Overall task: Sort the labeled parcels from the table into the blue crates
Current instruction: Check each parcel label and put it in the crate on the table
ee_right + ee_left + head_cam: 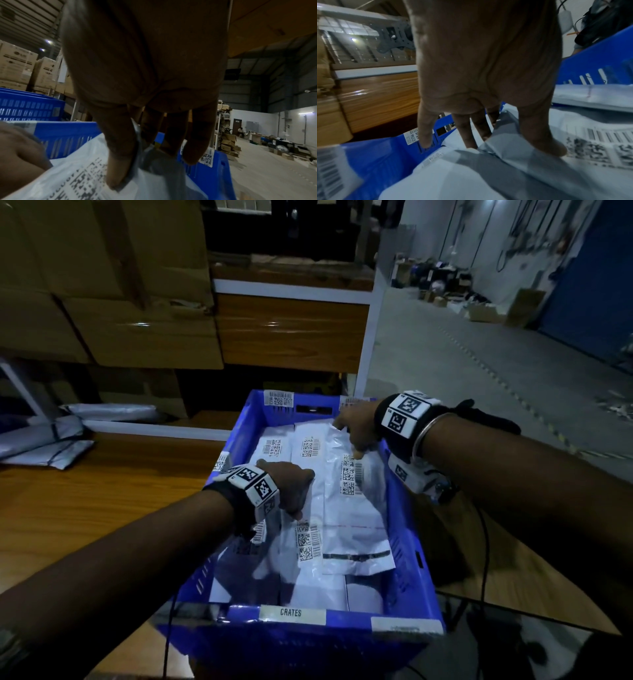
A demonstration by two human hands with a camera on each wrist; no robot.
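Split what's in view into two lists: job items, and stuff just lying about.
Job:
- blue crate
- white parcel, gripped by the right hand
- second parcel, pinched by the left hand
- grey parcels on the table

Lying about:
- cardboard boxes

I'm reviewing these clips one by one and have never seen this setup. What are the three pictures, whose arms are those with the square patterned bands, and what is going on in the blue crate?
There is no machine here: a person works with bare hands and wears three cameras. The big picture comes from the head, looking down; the other two look along each wrist at the fingers. The patterned bands are the wrist camera mounts.

A blue crate sits on a wooden table and holds white labeled parcels. The left hand pinches one parcel near its barcode label. The right hand pinches the top edge of another parcel. More grey parcels lie on the table at far left.
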